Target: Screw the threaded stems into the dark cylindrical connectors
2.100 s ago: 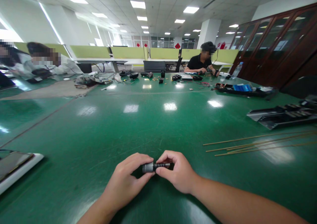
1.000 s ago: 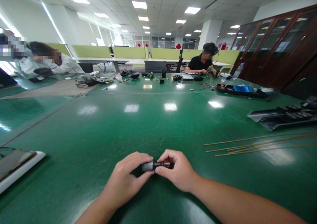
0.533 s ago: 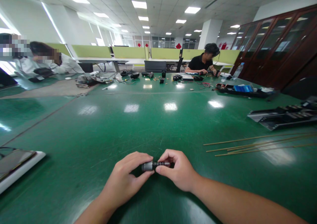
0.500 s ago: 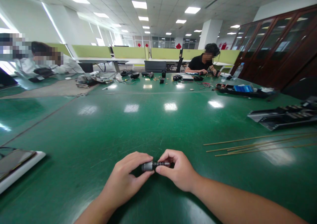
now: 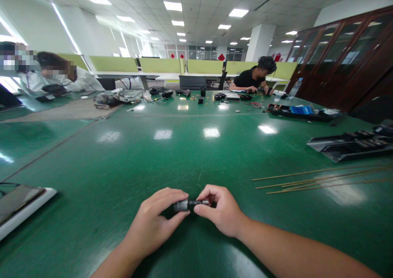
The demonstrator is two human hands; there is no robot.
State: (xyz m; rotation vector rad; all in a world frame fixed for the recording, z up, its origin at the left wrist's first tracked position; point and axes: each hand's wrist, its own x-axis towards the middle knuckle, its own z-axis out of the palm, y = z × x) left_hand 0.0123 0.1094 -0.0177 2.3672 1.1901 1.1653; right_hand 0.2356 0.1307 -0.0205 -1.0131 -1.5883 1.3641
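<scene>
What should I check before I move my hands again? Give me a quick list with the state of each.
1. Left hand has the grey cylinder between thumb and fingers: ok.
2. Right hand has the dark shaft between thumb and fingers: ok.
3. Shaft lines up with the cylinder: ok, roughly end to end.
4. Shaft fixed to the cylinder: cannot tell.
5. Rods apart from the right hand: ok, off to its right.

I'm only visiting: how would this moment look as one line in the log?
left hand: holds grey cylinder; right hand: holds dark ringed shaft; alignment: end to end; right side: thin rods; left side: flat device
</scene>
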